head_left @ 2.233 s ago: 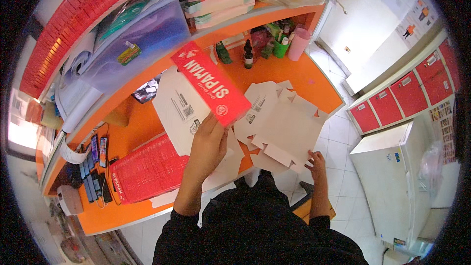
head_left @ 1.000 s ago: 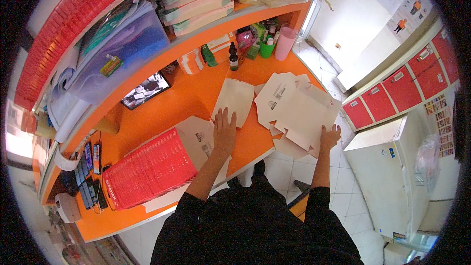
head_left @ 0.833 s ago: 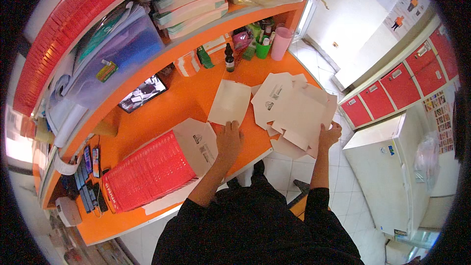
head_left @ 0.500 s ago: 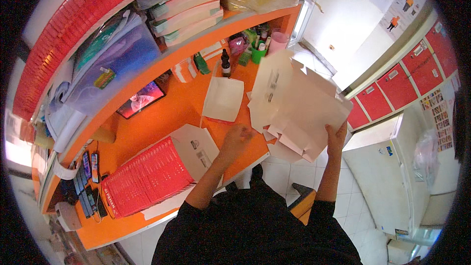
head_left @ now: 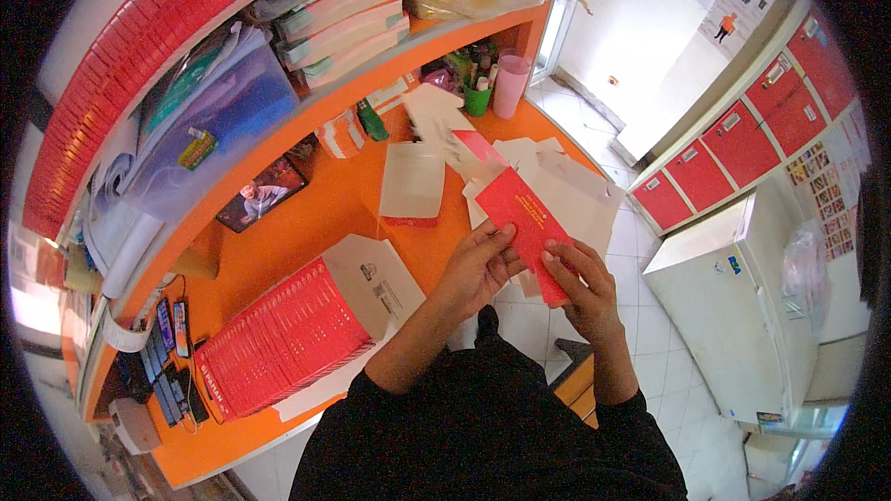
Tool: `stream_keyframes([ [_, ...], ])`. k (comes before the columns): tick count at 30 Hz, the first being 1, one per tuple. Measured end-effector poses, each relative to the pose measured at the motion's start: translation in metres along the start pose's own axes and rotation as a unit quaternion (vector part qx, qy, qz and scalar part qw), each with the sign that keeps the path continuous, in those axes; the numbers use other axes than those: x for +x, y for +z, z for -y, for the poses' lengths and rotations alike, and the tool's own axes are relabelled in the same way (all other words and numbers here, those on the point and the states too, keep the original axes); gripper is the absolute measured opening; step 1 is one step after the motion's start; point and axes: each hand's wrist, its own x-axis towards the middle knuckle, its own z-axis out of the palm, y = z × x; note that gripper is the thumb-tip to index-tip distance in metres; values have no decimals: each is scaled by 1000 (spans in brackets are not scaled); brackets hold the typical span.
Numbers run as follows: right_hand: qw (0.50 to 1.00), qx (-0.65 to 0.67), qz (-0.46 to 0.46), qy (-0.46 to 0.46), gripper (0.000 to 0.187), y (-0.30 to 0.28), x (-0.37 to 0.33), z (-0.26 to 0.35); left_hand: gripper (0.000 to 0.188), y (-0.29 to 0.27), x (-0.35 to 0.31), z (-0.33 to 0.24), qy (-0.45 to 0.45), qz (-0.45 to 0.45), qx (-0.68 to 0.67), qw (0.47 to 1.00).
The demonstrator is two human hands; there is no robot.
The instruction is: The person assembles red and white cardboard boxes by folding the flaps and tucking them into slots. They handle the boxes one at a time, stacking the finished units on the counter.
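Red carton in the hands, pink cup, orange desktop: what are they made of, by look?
Red carton: likely thin paperboard, smooth printed face; flat panels, pale blurred far flaps.
Pink cup: probably plastic; even colour, smooth wall.
Orange desktop: perhaps laminate; flat, uniform orange surface, but paint is possible.

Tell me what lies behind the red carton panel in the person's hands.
Pale cardboard blanks show past the red panel on the right, orange desk on the left; parts directly behind it and the fingers are covered.
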Motion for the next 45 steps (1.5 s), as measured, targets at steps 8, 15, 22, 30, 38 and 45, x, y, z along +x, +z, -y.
stream_keyframes([
  [8,988,-25,-100,113,50,19,5,41,24,28,-30,18,3,4,83,997],
  [15,995,58,-61,44,54,21,-11,60,25,31,-53,11,94,-33,128,987],
  [22,972,34,-154,177,61,54,-11,88,24,38,-85,24,170,-85,440,878],
  [30,904,341,-124,227,53,44,-5,89,35,15,-116,-27,12,16,666,746],
  [38,878,386,2,282,25,95,2,40,28,-45,-145,-29,1,-56,586,809],
  [45,952,219,136,166,21,103,-1,60,24,-89,-140,-16,50,-116,560,819],
])
